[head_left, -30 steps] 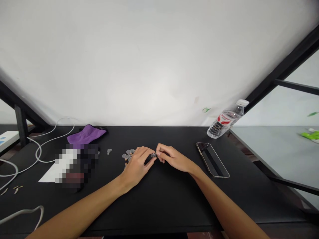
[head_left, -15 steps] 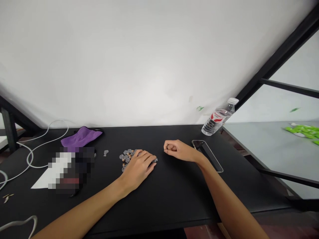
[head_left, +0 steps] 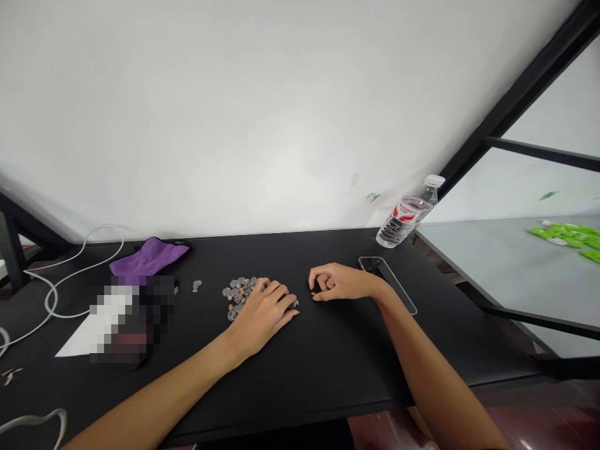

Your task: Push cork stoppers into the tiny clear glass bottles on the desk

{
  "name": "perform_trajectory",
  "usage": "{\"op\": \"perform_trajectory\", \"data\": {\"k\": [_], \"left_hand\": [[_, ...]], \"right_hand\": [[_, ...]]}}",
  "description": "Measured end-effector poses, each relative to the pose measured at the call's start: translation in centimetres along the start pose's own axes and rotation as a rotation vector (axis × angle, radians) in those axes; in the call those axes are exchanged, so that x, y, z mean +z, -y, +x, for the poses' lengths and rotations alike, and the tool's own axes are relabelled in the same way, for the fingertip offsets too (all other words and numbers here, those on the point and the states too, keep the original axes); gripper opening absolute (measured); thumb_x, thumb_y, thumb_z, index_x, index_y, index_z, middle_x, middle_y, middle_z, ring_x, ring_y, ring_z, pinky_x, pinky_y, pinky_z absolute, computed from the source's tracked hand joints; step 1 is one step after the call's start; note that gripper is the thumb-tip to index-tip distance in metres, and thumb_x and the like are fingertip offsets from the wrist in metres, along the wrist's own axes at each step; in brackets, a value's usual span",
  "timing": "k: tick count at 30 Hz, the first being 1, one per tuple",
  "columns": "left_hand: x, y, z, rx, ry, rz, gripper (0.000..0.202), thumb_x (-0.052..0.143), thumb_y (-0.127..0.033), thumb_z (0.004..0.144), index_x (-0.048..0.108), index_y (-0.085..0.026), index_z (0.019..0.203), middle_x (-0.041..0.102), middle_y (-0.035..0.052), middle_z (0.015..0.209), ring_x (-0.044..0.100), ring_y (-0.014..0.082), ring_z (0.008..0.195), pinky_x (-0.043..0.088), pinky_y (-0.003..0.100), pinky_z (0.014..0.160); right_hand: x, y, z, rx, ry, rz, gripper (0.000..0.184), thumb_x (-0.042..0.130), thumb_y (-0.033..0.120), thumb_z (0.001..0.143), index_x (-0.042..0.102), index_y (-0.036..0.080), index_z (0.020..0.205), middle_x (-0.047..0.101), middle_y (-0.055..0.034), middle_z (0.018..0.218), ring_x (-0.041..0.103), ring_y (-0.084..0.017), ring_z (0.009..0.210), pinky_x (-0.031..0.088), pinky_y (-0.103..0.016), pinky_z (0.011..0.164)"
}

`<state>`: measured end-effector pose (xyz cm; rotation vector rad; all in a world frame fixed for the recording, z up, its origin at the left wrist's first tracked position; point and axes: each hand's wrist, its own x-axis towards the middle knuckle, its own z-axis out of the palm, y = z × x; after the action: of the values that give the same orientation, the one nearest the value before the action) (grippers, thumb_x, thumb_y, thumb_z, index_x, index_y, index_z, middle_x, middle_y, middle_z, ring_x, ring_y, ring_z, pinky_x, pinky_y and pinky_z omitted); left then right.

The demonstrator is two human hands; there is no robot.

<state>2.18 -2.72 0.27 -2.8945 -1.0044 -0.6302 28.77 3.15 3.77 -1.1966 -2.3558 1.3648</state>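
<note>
A cluster of tiny clear glass bottles with cork stoppers (head_left: 238, 292) lies on the black tabletop (head_left: 300, 375). My left hand (head_left: 265, 312) rests over its right side, fingers spread and bent, hiding some bottles. One small bottle (head_left: 294, 304) shows between that hand's thumb and index finger; whether it is gripped I cannot tell. To the right, my right hand (head_left: 340, 282) is low over the table, fingers curled and thumb apart from the index finger. A small tan piece (head_left: 314, 294), perhaps a cork, shows by its thumb tip.
A phone (head_left: 394, 284) lies beyond my right wrist, with a water bottle (head_left: 403, 215) behind it. Leftward are a single small clear piece (head_left: 196, 286), a purple cloth (head_left: 152, 256), white paper (head_left: 77, 340) beside a blurred-out area, and a white cable (head_left: 54, 300). A wall stands behind.
My right hand's thumb and index finger have moved apart, and the small tan piece now shows between them. My left hand stays over the bottles. The view has shifted slightly.
</note>
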Motion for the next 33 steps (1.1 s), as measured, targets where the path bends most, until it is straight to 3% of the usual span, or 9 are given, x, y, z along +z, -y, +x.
{"op": "perform_trajectory", "data": {"k": [8,14,21,24,29,33], "left_hand": [[-0.3,0.2,-0.3,0.005,-0.001,-0.037,0.023,0.055,-0.036,0.105,0.065,-0.019,0.116,0.067,0.006,0.101,0.062,0.0242,0.098,0.038,0.047,0.101],[-2.9,1.4,-0.9,-0.066,0.047,-0.115,0.025,0.057,-0.036,0.103,0.063,-0.021,0.122,0.063,0.0067,0.106,0.059,0.0234,0.098,0.042,0.04,0.093],[-5.4,4.4,-1.4,-0.004,0.223,-0.169,0.022,0.074,-0.037,0.089,0.06,-0.021,0.096,0.062,0.0013,0.097,0.058,0.0192,0.087,0.041,0.035,0.089],[-5.5,4.7,-1.4,-0.019,0.253,-0.17,0.024,0.076,-0.037,0.087,0.059,-0.022,0.094,0.063,-0.0002,0.097,0.058,0.0185,0.086,0.04,0.034,0.09],[-5.2,4.4,-1.4,-0.043,0.196,-0.093,0.029,0.074,-0.044,0.088,0.06,-0.021,0.1,0.067,0.0018,0.097,0.063,0.0211,0.088,0.04,0.036,0.09],[-4.8,4.3,-1.4,-0.002,0.203,-0.033,0.019,0.067,-0.039,0.094,0.063,-0.02,0.097,0.068,0.0028,0.096,0.063,0.0213,0.088,0.04,0.036,0.087]], "right_hand": [[-0.3,-0.4,0.2,0.005,0.06,0.037,0.024,0.073,0.038,0.084,0.067,0.016,0.09,0.05,0.0072,0.059,0.04,-0.009,0.053,0.033,-0.022,0.055],[-0.1,-0.4,0.3,0.003,0.029,0.044,0.031,0.076,0.046,0.083,0.067,0.018,0.092,0.047,0.0076,0.059,0.037,-0.009,0.053,0.031,-0.023,0.054],[0.9,-0.2,1.0,-0.02,-0.074,0.047,0.037,0.07,0.056,0.088,0.067,0.019,0.092,0.058,0.0041,0.063,0.042,-0.011,0.056,0.033,-0.025,0.058],[1.1,-0.2,1.1,-0.017,-0.11,0.057,0.038,0.067,0.057,0.09,0.065,0.019,0.091,0.06,0.0034,0.064,0.045,-0.012,0.057,0.034,-0.025,0.059],[1.3,-0.1,1.4,-0.006,-0.172,0.056,0.039,0.062,0.058,0.094,0.063,0.019,0.088,0.053,0.0053,0.06,0.045,-0.012,0.056,0.033,-0.024,0.058],[1.6,-0.1,1.6,-0.02,-0.196,0.084,0.039,0.06,0.057,0.095,0.062,0.019,0.088,0.049,0.0057,0.062,0.049,-0.012,0.058,0.034,-0.025,0.059]]}}
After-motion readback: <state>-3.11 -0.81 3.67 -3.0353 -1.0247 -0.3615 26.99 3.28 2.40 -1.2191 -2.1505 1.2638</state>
